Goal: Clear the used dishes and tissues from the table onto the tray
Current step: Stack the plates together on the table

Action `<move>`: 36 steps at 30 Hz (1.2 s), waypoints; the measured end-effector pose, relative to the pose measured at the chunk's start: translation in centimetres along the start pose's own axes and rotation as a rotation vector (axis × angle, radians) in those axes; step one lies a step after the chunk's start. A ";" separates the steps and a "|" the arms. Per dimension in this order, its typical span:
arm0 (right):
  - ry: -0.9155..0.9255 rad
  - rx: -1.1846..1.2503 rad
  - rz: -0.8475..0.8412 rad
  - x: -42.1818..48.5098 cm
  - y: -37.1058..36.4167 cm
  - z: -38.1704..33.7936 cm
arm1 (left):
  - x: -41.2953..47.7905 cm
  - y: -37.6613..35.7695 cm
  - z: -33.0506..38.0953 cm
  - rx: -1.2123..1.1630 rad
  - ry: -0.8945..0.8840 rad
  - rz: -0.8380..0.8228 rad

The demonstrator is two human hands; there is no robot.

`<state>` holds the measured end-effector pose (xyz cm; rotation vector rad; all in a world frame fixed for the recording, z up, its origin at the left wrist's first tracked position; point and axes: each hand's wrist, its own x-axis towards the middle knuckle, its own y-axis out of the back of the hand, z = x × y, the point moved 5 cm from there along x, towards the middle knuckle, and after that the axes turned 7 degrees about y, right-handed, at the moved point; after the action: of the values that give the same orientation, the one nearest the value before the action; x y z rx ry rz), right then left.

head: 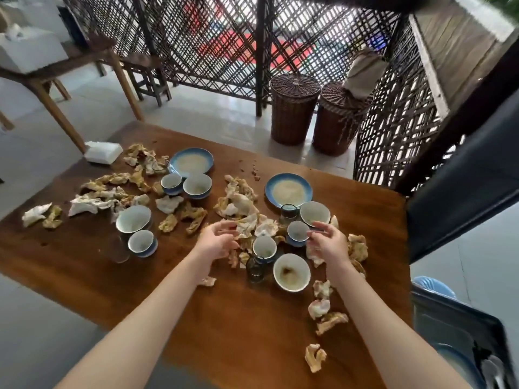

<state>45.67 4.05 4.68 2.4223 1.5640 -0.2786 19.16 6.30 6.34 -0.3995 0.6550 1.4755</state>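
The left hand (pixel 217 240) hovers half-open and empty just left of soft, featherlight crumpled tissues (pixel 247 224), best bunched together, while the right hand (pixel 327 244), equally empty over the tabletop (pixel 252 318), nears a fragile small cup (pixel 297 233), best pinched by its rim.

One wide-angle head view looks forward and down from close above the wooden table (pixel 252 332)

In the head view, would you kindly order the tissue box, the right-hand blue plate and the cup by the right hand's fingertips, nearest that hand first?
1. Cup, at the fingertips of the right hand.
2. Blue plate, beyond the cup, mid-table.
3. Tissue box, far left corner.
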 end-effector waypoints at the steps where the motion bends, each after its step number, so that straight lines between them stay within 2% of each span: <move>1: 0.010 -0.001 0.004 1.4 -0.5 -0.6 | 1.4 0.0 1.0 0.006 0.005 -0.009; 6: -0.002 -0.012 0.080 8.5 -2.1 -2.5 | 8.0 -1.3 5.6 0.071 0.008 -0.060; 12: 0.024 -0.122 0.093 16.5 -3.0 -2.7 | 16.2 -5.0 8.1 0.119 0.043 -0.092; 20: 0.091 -0.498 0.087 22.6 -3.6 1.0 | 24.2 -9.1 6.5 0.264 0.094 -0.120; 24: 0.050 -0.727 0.046 23.7 -4.7 2.7 | 26.0 -10.4 5.6 0.276 0.089 -0.143; 31: -0.130 -0.771 0.081 25.0 -5.3 3.1 | 27.5 -10.7 5.7 0.299 0.082 -0.156; 36: -0.037 -0.717 0.143 24.6 -7.0 0.4 | 26.7 -9.3 6.5 0.185 0.136 -0.142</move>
<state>49.32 28.05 -3.50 1.9233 1.1861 0.2312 28.59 30.42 -6.72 -0.3969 0.8475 1.2495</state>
